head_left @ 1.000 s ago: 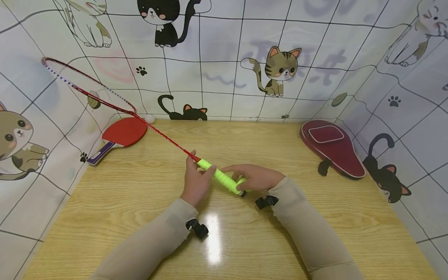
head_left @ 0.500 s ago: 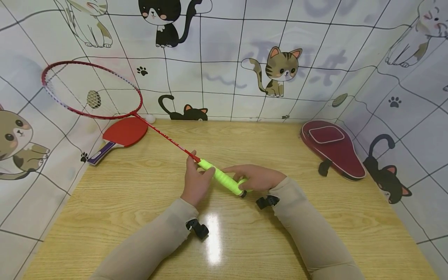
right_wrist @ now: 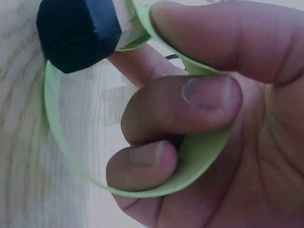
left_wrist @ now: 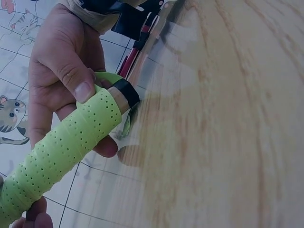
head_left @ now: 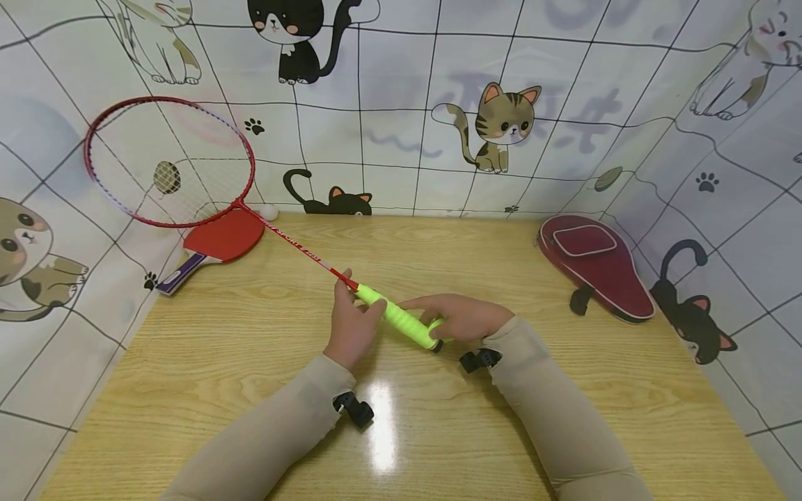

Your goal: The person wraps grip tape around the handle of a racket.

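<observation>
A red badminton racket (head_left: 294, 243) slants from the upper left to the middle of the head view, its head raised in front of the wall. Fingers and thumb of my left hand (head_left: 352, 327) hold it at the upper end of the handle. Perforated neon-yellow grip tape (left_wrist: 66, 147) winds round the handle, leaving bare wood and the black butt cap (right_wrist: 71, 33) exposed. At that end my right hand (head_left: 466, 316) has its thumb pressed against the tape. A loose loop of grip tape (right_wrist: 197, 152) passes through its curled fingers in the right wrist view.
On the wooden table (head_left: 476, 417), a red table tennis bat (head_left: 228, 235) lies at the back left, beside a white ball (head_left: 269, 211). A dark red bat case (head_left: 592, 261) lies at the back right. Cat-patterned sheets (head_left: 401, 125) wall in the back and sides.
The racket has turned about its shaft: its head was nearly edge-on and now shows its strung face. Both hands stay at almost the same places on the handle.
</observation>
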Action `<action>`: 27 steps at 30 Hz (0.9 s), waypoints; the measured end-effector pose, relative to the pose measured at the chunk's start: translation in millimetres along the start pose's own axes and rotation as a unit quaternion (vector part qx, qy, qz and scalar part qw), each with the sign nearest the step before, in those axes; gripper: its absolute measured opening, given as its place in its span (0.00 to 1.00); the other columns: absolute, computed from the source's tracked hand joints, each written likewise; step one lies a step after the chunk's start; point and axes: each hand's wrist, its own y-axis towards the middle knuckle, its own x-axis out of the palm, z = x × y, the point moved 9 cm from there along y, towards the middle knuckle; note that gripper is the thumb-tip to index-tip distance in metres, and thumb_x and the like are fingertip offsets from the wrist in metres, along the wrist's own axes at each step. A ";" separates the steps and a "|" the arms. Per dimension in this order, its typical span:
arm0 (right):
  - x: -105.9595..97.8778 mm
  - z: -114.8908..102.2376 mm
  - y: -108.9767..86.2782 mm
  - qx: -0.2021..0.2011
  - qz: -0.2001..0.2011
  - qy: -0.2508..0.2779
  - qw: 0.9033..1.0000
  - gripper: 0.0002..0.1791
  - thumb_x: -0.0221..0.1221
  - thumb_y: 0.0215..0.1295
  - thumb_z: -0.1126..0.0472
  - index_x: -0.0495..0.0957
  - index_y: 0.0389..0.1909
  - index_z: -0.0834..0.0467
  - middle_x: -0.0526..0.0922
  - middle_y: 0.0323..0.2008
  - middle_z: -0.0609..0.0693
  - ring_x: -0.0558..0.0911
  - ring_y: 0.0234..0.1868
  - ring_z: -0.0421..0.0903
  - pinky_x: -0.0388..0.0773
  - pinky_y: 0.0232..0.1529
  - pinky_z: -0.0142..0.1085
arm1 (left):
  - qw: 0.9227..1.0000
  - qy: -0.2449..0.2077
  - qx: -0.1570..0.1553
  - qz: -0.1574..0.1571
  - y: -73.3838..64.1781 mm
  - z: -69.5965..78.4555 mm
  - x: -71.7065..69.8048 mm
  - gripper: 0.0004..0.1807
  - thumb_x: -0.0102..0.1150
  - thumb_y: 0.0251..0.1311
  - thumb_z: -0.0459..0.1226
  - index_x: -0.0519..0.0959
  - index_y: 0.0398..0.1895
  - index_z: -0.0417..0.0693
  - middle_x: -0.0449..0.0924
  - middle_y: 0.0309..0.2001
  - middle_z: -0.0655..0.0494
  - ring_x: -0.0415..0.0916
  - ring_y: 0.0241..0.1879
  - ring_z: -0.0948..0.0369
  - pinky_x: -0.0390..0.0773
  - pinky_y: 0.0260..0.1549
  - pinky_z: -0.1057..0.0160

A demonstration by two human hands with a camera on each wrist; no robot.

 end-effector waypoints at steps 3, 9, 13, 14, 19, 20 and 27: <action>-0.4 0.5 0.1 0.001 0.004 -0.007 1.000 0.43 0.61 0.70 0.71 0.62 0.82 0.43 0.83 0.61 0.49 0.82 0.60 0.47 0.79 0.60 0.49 | 1.000 0.009 0.000 -0.001 -0.5 0.4 -0.3 0.49 0.63 0.68 0.33 0.45 0.85 0.53 0.67 0.69 0.36 0.83 0.50 0.44 0.81 0.47 0.58; -2.7 3.6 -0.1 0.004 0.016 -0.023 1.000 0.40 0.65 0.71 0.66 0.65 0.80 0.40 0.83 0.57 0.47 0.80 0.59 0.47 0.78 0.59 0.51 | 1.000 0.023 0.006 -0.009 -0.1 0.4 -0.2 0.49 0.65 0.70 0.37 0.44 0.85 0.56 0.68 0.66 0.39 0.83 0.45 0.47 0.80 0.47 0.57; -2.6 6.1 1.0 0.004 0.013 -0.023 1.000 0.41 0.65 0.71 0.67 0.65 0.80 0.40 0.84 0.56 0.47 0.81 0.59 0.46 0.78 0.60 0.52 | 1.000 0.011 0.006 -0.011 -0.1 0.4 0.7 0.49 0.63 0.70 0.35 0.44 0.85 0.54 0.66 0.69 0.37 0.83 0.49 0.44 0.81 0.48 0.56; -2.3 5.8 0.9 0.005 0.011 -0.020 1.000 0.41 0.65 0.70 0.68 0.65 0.80 0.41 0.85 0.55 0.47 0.82 0.59 0.46 0.78 0.61 0.52 | 1.000 0.006 0.007 -0.011 0.1 0.6 0.8 0.49 0.63 0.69 0.35 0.44 0.85 0.53 0.65 0.70 0.36 0.83 0.51 0.44 0.81 0.48 0.57; -0.8 5.6 0.4 0.009 0.001 -0.006 1.000 0.42 0.63 0.70 0.71 0.64 0.81 0.42 0.86 0.55 0.48 0.83 0.58 0.46 0.79 0.61 0.51 | 1.000 -0.017 0.004 -0.008 1.9 -0.8 1.7 0.48 0.59 0.67 0.31 0.43 0.84 0.48 0.68 0.68 0.34 0.82 0.55 0.43 0.81 0.48 0.59; -0.9 5.3 0.3 0.010 0.001 -0.008 1.000 0.42 0.62 0.70 0.71 0.63 0.81 0.42 0.86 0.55 0.48 0.83 0.58 0.46 0.79 0.61 0.51 | 1.000 -0.021 0.003 -0.008 2.3 -1.2 1.9 0.49 0.59 0.66 0.30 0.43 0.84 0.49 0.69 0.67 0.35 0.82 0.54 0.43 0.80 0.48 0.59; -1.4 2.6 0.2 0.008 0.009 -0.031 0.999 0.41 0.65 0.71 0.67 0.64 0.81 0.42 0.84 0.55 0.47 0.81 0.58 0.46 0.78 0.61 0.51 | 1.000 -0.015 0.000 -0.010 -0.1 -0.4 0.3 0.48 0.61 0.67 0.32 0.45 0.84 0.55 0.68 0.71 0.36 0.80 0.48 0.48 0.79 0.46 0.59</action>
